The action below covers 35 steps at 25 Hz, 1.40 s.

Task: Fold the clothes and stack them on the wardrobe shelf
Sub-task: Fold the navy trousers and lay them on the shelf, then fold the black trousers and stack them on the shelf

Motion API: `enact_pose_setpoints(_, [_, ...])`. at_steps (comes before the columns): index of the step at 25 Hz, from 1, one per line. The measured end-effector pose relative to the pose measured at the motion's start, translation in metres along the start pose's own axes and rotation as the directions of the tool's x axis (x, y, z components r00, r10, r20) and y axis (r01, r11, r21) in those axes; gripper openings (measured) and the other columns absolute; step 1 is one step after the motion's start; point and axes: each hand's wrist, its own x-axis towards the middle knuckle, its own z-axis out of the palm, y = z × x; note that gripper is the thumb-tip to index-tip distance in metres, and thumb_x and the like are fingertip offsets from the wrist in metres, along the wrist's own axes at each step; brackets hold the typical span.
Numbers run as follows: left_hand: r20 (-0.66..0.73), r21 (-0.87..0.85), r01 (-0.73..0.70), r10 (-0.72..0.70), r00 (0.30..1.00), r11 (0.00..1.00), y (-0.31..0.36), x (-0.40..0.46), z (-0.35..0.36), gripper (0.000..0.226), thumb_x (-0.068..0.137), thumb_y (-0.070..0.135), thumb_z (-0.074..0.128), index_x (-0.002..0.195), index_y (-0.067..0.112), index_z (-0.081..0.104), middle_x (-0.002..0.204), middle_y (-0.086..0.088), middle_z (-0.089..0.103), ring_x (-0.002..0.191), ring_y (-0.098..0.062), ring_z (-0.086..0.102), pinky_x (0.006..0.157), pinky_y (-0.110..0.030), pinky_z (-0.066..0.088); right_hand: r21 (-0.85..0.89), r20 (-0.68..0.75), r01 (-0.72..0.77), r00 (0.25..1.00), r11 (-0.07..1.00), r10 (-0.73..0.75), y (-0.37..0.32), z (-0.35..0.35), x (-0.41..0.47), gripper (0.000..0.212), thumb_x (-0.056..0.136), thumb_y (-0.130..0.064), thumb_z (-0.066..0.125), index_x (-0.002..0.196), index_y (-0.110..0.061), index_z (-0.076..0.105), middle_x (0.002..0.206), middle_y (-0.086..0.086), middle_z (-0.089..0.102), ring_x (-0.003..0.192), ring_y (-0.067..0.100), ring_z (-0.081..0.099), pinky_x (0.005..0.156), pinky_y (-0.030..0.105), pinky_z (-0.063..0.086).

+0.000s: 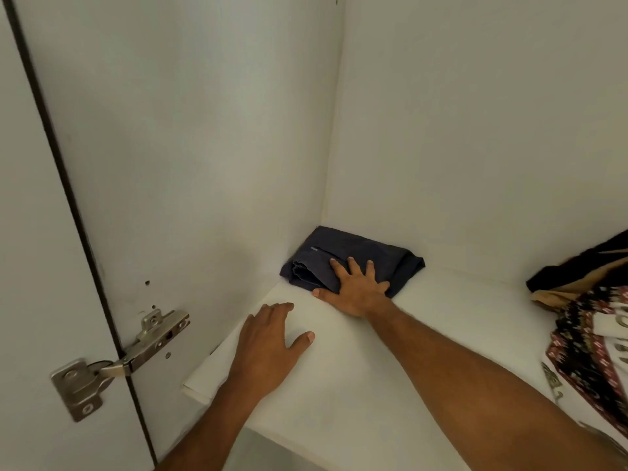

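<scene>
Evidently the right hand (358, 288) lay flat with fingers spread on the folded dark garment (353, 258), best pressed squarely into the shelf (424, 328) corner, while the left hand (268, 341) rested open, holding nothing.

Matt white laminate on the wardrobe shelf (390, 362), smooth, faintly scuffed near the front edge. Same flat white finish on the side wall (204, 130) and back wall (475, 113), dotted with small drill holes. Brushed, dull-shining metal on the door hinge (119, 362), screw heads included. Dark navy woven cloth in the folded garment (360, 253), soft and matt, creased at the folds. Patterned printed fabric (591, 341) at the right, matt too.
</scene>
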Motion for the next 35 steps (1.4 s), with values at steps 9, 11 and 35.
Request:
enact_pose_setpoints(9, [0.024, 0.124, -0.097, 0.094, 0.995, 0.988, 0.005, 0.001, -0.002, 0.058, 0.091, 0.053, 0.056, 0.140, 0.023, 0.047, 0.142, 0.002, 0.051, 0.133, -0.018, 0.044, 0.114, -0.039, 0.029, 0.055, -0.088, 0.064, 0.994, 0.996, -0.059, 0.003, 0.024, -0.111, 0.085, 0.090, -0.079, 0.027, 0.160, -0.036, 0.004, 0.168, 0.003, -0.015, 0.152, 0.035, -0.016, 0.120, 0.060, 0.003])
enact_pose_setpoints(11, [0.031, 0.102, -0.087, 0.084, 0.996, 0.991, 0.004, 0.000, -0.005, 0.058, 0.091, 0.050, 0.059, 0.140, 0.022, 0.048, 0.141, -0.002, 0.053, 0.130, -0.022, 0.048, 0.113, -0.043, 0.032, 0.106, -0.035, 0.061, 0.998, 0.993, -0.057, 0.013, 0.025, -0.145, 0.083, 0.090, -0.080, 0.028, 0.159, -0.037, 0.009, 0.168, 0.003, -0.013, 0.153, 0.036, -0.012, 0.122, 0.054, 0.002])
enact_pose_setpoints(35, [0.231, -0.234, -0.560, 0.604, 0.763, 0.795, 0.231, -0.068, 0.094, 0.042, 0.090, 0.052, 0.060, 0.129, 0.042, 0.050, 0.120, 0.023, 0.059, 0.112, 0.005, 0.054, 0.095, -0.017, 0.044, 0.112, -0.484, -0.421, 0.768, 0.900, 0.419, 0.344, -0.218, -0.284, 0.032, 0.097, -0.030, 0.062, 0.123, -0.012, 0.063, 0.120, 0.010, 0.066, 0.107, 0.025, 0.062, 0.095, 0.040, 0.052])
